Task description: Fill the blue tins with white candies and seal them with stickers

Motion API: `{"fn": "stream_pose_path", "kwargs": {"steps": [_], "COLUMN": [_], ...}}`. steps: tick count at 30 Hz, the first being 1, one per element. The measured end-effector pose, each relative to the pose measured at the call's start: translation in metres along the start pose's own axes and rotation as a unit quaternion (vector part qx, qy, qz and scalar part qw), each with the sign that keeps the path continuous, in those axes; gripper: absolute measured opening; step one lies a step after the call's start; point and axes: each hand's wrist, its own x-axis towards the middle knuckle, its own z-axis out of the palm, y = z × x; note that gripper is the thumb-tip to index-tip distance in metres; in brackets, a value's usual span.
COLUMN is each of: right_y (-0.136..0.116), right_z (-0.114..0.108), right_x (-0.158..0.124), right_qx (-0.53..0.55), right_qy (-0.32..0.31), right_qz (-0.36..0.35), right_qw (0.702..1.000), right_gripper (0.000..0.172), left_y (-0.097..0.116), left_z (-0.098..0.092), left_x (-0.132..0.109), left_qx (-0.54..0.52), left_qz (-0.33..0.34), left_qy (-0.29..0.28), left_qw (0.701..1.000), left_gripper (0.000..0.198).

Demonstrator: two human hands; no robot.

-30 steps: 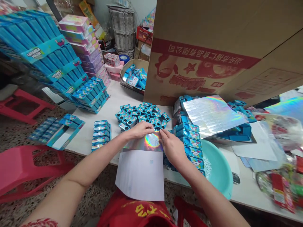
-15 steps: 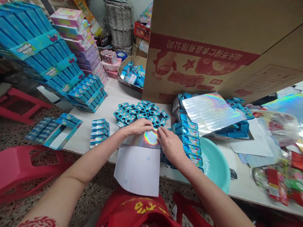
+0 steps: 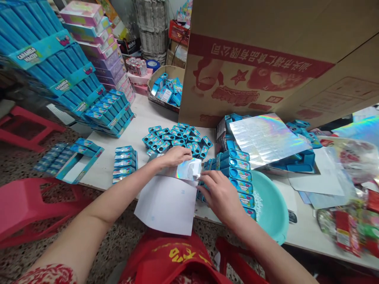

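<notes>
A shiny holographic sheet point(image 3: 185, 169) with a white back lies at the table's front edge. Its white side point(image 3: 168, 203) hangs down over my lap. My left hand point(image 3: 177, 156) is closed on the sheet's upper edge, fingers pressed together. At the right end of the shiny strip, the bent fingers of my right hand point(image 3: 220, 193) close on the sheet's edge; their exact grip is partly hidden. Just beyond my hands stands a cluster of small blue boxes point(image 3: 177, 138) with round holes. A row of blue boxes point(image 3: 239, 175) is beside my right hand.
A turquoise basin point(image 3: 274, 213) with small white pieces sits at the right. Behind it, another holographic sheet point(image 3: 266, 138) covers a box of blue packs. A large carton point(image 3: 251, 67) blocks the back. Stacked blue display boxes point(image 3: 59, 75) and a red stool point(image 3: 35, 205) are left.
My right hand has moved down and to the right along the sheet's edge. The shiny strip shows more width at its right end. My left hand has stayed nearly in place.
</notes>
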Motion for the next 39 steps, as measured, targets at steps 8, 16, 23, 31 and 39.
{"fn": "stream_pose_path", "kwargs": {"steps": [8, 16, 23, 31, 39], "right_y": [0.017, 0.032, 0.035, 0.034, 0.042], "right_z": [-0.038, -0.021, -0.018, -0.017, -0.016], "right_x": [-0.037, -0.052, -0.057, -0.061, -0.072], "right_qx": [0.208, 0.372, 0.426, 0.412, 0.437], "right_qy": [0.218, 0.237, 0.242, 0.268, 0.307], "right_qz": [0.162, 0.316, 0.328, 0.324, 0.354], "right_qw": [0.94, 0.84, 0.808, 0.809, 0.768], "right_gripper": [0.009, 0.021, 0.022, 0.023, 0.022], "left_y": [-0.002, 0.007, 0.03, 0.05, 0.074], "left_z": [0.026, 0.032, 0.052, 0.067, 0.047], "left_x": [0.012, 0.035, 0.053, 0.078, 0.018], "left_qx": [0.063, 0.059, 0.155, 0.198, 0.019], "left_qz": [-0.006, -0.052, -0.115, -0.122, -0.016], "left_qy": [0.059, 0.128, 0.108, 0.05, 0.215], "left_qw": [0.996, 0.989, 0.975, 0.971, 0.976], "left_gripper": [0.026, 0.027, 0.029, 0.024, 0.025]}}
